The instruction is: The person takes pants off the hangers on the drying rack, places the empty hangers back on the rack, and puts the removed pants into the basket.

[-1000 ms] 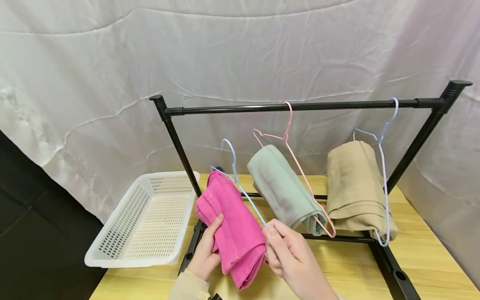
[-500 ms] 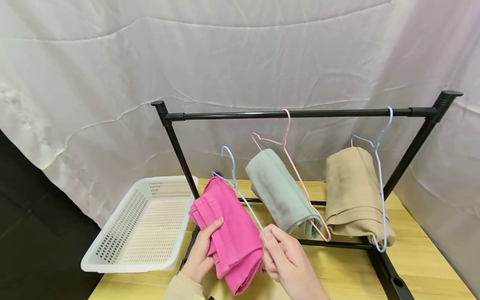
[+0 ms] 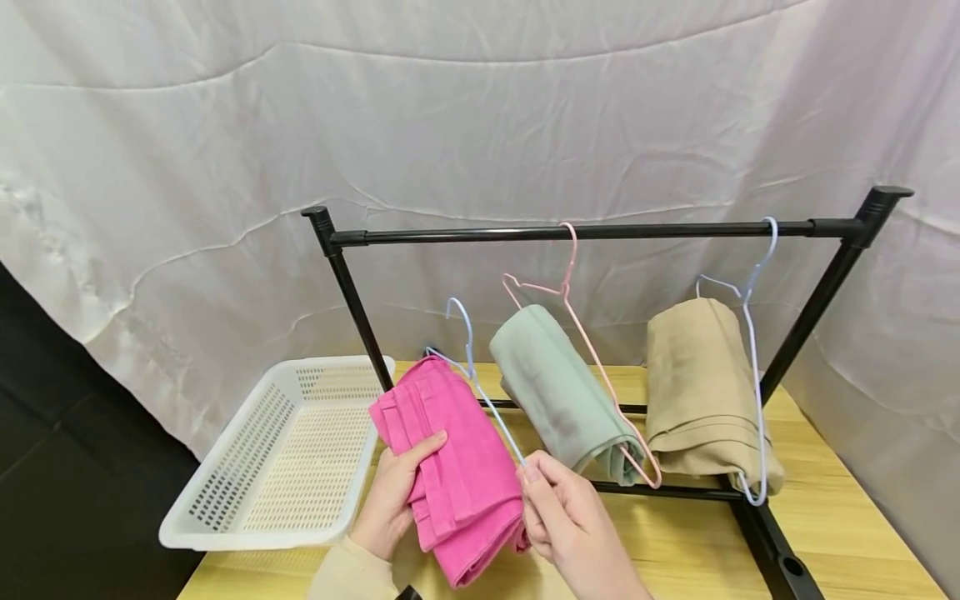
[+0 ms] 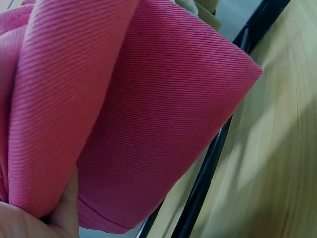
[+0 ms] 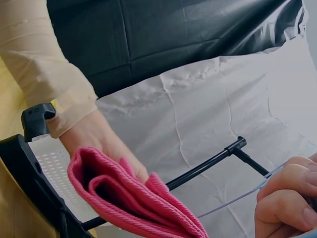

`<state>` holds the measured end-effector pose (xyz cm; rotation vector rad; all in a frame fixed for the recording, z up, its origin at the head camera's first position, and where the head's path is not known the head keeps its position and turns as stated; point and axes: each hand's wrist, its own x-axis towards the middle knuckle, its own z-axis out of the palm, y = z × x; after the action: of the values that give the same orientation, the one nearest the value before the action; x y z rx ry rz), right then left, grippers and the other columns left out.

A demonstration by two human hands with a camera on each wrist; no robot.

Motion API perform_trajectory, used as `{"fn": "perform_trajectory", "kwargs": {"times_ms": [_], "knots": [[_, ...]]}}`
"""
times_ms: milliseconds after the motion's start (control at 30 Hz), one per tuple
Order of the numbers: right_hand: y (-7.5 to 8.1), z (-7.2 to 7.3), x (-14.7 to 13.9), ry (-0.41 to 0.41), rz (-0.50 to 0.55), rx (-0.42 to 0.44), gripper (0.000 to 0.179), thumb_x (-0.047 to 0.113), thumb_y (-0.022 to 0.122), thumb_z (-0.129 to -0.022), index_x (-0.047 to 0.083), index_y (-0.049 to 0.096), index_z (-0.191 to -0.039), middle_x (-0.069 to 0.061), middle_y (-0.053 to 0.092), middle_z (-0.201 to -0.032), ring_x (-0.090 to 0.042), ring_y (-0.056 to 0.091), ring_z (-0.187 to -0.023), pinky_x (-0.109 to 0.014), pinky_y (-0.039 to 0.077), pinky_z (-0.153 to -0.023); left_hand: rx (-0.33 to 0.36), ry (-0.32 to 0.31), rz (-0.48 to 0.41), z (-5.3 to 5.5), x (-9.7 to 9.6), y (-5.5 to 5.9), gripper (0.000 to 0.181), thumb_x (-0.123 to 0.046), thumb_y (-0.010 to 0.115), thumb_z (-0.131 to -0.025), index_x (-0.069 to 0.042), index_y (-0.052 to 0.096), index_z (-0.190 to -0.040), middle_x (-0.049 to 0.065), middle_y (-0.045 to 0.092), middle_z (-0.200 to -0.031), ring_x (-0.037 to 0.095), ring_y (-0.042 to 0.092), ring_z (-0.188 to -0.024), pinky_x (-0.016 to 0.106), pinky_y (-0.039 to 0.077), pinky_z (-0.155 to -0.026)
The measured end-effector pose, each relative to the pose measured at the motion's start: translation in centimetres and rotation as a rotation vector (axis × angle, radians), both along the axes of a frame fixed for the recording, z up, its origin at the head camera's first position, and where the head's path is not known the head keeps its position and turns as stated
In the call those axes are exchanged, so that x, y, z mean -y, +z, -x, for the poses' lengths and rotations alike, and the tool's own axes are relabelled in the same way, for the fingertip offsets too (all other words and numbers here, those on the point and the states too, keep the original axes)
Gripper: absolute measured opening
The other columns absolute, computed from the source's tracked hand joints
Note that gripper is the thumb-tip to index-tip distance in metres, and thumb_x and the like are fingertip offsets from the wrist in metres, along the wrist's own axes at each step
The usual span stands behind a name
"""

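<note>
Folded pink trousers [image 3: 468, 467] of ribbed cloth hang over a light blue hanger [image 3: 480, 387], in front of the rack in the head view. My left hand [image 3: 397, 492] grips the trousers from the left, thumb on top and fingers hidden beneath. At the right, my right hand [image 3: 566, 521] pinches the hanger near its lower corner; its hook points up, off the rail. The left wrist view is mostly filled by the pink cloth [image 4: 163, 109]. Seen from the right wrist, the trousers' folded end [image 5: 129, 193] shows its layers, with the right hand [image 5: 290, 198] on the hanger beside it.
A black rack [image 3: 465, 235] stands on the wooden table [image 3: 847, 500]. From its rail hang pale green trousers [image 3: 562, 392] on a pink hanger [image 3: 592, 342] and khaki trousers [image 3: 701, 383] on a blue hanger [image 3: 756, 358]. A white perforated basket [image 3: 337, 467] sits to the left.
The left hand has shifted slightly left, spreading the pink cloth outward on that side. The right hand keeps its pinch on the hanger. The head view has tilted up a little.
</note>
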<state>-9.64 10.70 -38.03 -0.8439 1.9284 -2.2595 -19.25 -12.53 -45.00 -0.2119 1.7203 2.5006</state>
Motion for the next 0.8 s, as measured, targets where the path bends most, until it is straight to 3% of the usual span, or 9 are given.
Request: {"fn": "perform_trajectory", "kwargs": {"times_ms": [167, 367, 533, 800], "knots": [[0.1, -0.1, 0.3, -0.054, -0.051, 0.051, 0.039, 0.022, 0.037, -0.119, -0.008, 0.044, -0.095, -0.014, 0.023, -0.06, -0.001, 0.029, -0.048, -0.016, 0.025, -0.037, -0.034, 0.007, 0.048, 0.2, 0.2, 0.7, 0.053, -0.015, 0.077, -0.097, -0.001, 0.049, -0.141, 0.004, 0.075, -0.111, 0.019, 0.079, -0.096, 0.04, 0.067, -0.088], [0.1, 0.0, 0.6, -0.116, -0.134, 0.016, 0.038, 0.022, 0.039, -0.119, -0.005, 0.051, -0.095, -0.011, 0.03, -0.058, 0.002, 0.033, -0.048, -0.014, 0.029, -0.038, -0.063, 0.016, 0.066, 0.4, 0.6, 1.7, 0.058, -0.014, 0.076, -0.097, -0.004, 0.045, -0.144, 0.006, 0.071, -0.117, 0.02, 0.078, -0.098, 0.04, 0.067, -0.088], [-0.3, 0.1, 0.7, -0.154, -0.17, -0.031, 0.035, 0.019, 0.038, -0.119, -0.003, 0.053, -0.095, -0.012, 0.034, -0.057, 0.004, 0.035, -0.049, -0.017, 0.033, -0.038, -0.055, 0.007, 0.084, 0.6, 0.6, 2.2, 0.054, -0.014, 0.076, -0.096, -0.002, 0.049, -0.141, 0.006, 0.073, -0.113, 0.02, 0.078, -0.096, 0.039, 0.067, -0.086], [-0.6, 0.4, 0.7, -0.147, -0.165, -0.066, 0.034, 0.016, 0.036, -0.119, -0.002, 0.054, -0.096, -0.015, 0.035, -0.058, 0.005, 0.035, -0.05, -0.019, 0.033, -0.037, -0.071, 0.022, 0.132, 0.9, 0.7, 2.9, 0.054, -0.013, 0.077, -0.094, -0.001, 0.05, -0.139, 0.008, 0.073, -0.111, 0.021, 0.078, -0.095, 0.039, 0.066, -0.085]]}}
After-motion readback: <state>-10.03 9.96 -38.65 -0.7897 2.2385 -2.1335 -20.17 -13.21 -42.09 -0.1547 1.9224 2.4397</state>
